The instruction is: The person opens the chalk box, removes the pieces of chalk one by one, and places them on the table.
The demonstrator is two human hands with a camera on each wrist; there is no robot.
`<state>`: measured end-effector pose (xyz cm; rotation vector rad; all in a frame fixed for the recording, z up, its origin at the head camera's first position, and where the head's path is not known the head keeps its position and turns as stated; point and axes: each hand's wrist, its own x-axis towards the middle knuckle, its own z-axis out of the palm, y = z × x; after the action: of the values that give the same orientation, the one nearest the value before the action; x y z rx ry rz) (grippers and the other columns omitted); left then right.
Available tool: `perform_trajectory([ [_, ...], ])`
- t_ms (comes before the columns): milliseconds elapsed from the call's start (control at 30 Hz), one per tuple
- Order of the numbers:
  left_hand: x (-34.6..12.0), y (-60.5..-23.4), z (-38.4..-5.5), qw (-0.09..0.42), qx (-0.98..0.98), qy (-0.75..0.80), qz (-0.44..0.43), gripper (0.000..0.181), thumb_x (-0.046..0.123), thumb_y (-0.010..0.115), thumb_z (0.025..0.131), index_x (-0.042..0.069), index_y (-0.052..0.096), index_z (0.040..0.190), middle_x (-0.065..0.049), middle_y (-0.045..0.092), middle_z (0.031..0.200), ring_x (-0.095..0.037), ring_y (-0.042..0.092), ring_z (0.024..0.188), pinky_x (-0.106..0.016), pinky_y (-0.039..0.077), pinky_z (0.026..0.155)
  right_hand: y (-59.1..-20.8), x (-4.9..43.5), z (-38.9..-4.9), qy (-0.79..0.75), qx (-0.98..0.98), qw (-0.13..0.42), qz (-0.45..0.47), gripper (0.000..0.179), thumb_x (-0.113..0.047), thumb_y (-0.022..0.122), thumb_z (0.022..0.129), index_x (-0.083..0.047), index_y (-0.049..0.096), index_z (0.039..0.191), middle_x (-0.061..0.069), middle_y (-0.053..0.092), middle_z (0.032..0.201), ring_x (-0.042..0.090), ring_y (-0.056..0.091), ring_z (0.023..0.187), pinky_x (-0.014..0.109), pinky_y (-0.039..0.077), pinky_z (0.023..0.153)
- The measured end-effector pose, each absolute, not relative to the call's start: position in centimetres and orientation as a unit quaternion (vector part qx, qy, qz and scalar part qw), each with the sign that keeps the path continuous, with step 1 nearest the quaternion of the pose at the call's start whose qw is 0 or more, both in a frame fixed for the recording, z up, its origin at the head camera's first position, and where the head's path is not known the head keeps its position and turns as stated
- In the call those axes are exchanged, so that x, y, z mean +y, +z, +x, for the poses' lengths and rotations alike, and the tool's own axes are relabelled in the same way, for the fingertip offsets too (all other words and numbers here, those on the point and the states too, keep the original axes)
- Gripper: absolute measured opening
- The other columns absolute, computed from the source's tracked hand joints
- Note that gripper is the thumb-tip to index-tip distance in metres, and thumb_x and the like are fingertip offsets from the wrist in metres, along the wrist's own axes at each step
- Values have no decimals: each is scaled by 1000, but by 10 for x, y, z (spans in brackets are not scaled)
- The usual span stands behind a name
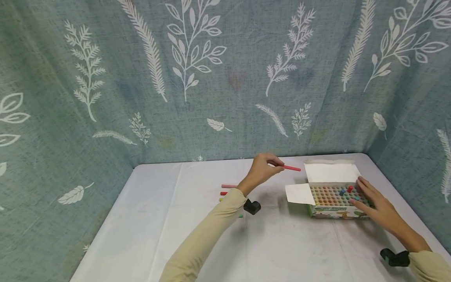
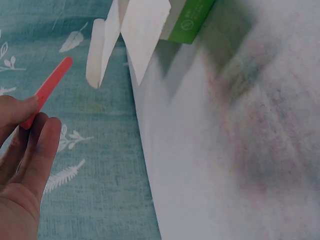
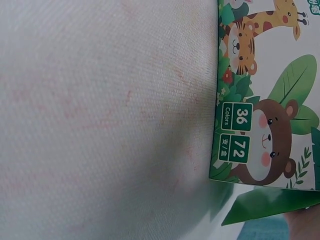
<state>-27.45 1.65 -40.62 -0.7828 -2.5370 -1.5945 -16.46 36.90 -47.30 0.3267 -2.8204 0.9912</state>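
My left hand pinches a pinkish-red chalk stick between thumb and fingers, above the table and left of the chalk box. In the left wrist view the chalk stick points up and right. The box stands with its flaps folded out, showing a grid of round holes. Blue, red and teal chalk poke up from it. Over the box's right end lies my right hand, fingers on the far side and thumb across the holes. Its grip is mostly hidden.
Behind my left forearm, a pink chalk stick, a red one, a yellow one and a green one lie on the white table, partly covered. Leaf-patterned curtains enclose the table's back and sides.
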Motion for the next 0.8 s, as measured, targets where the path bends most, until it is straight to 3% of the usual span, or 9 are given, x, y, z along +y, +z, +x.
perform_trajectory([
  [433, -8, -421, -273, 24, -816, -532, -224, 6, 13, 76, 81, 13, 76, 87, 5, 66, 87, -6, 62, 80, -24, 53, 66, -473, 368, -167, 330, -936, 60, 106, 79, -32, 58, 94, -12, 9, 153, 7, 0, 158, 48, 6, 138, 76, 16, 87],
  [800, -17, -436, -273, 21, -812, -546, -203, 5, 13, 76, 80, 14, 76, 85, 6, 66, 86, -6, 63, 80, -24, 53, 68, -473, 366, -167, 327, -938, 63, 95, 80, -33, 58, 94, -8, 9, 152, 18, 4, 157, 48, 6, 138, 75, 13, 92],
])
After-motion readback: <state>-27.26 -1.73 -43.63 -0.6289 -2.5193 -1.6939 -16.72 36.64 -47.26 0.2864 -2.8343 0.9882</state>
